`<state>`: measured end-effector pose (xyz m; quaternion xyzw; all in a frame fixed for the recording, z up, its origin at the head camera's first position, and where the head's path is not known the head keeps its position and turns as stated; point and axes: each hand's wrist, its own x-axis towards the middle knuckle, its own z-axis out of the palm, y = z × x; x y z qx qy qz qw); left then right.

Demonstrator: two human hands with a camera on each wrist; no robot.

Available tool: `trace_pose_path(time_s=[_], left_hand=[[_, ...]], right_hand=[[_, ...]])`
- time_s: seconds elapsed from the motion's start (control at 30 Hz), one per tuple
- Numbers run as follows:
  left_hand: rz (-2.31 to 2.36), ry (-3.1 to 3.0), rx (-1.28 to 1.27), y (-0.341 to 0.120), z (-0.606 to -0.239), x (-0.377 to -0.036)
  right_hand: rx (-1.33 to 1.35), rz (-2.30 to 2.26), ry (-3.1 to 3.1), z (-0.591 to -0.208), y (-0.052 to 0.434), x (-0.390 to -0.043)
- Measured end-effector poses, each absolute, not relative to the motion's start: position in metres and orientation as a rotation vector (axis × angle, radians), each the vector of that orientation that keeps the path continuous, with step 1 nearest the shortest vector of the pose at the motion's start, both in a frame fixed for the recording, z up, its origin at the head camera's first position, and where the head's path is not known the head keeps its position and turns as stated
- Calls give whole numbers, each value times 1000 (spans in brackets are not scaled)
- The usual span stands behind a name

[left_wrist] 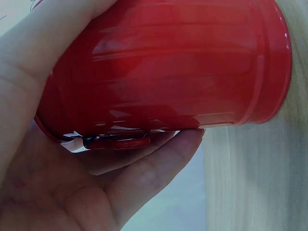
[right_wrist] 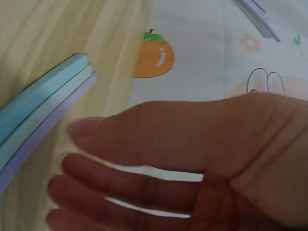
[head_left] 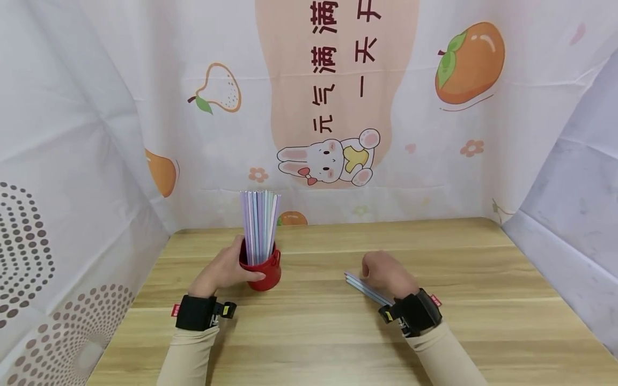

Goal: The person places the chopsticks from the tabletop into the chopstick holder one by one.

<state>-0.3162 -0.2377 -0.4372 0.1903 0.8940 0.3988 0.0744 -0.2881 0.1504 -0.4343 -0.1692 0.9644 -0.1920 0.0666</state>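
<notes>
A person's left hand (head_left: 224,271) curls its fingers (left_wrist: 159,159) round a red metal cup (head_left: 263,271), apparently steadying it on the wooden surface (head_left: 338,332); pastel straws (head_left: 260,228) stand upright inside. At the cup's three o'clock, the right hand (head_left: 386,276) rests over a few loose straws (head_left: 367,289), fingers (right_wrist: 125,192) relaxed and slightly apart, gripping nothing visible. The backdrop (head_left: 338,69) reads "元气满满" beside a cartoon rabbit (head_left: 328,158).
</notes>
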Motion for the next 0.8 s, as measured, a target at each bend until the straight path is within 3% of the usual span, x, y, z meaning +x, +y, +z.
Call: trace_pose_path(time_s=[0.3, 0.8], left_hand=[[1194, 2692, 595, -237, -437, -317], [1202, 2680, 583, -237, -437, -317]], right_hand=[[-329, -528, 2821, -440, 148, -289], [-277, -506, 2816, -450, 156, -298]])
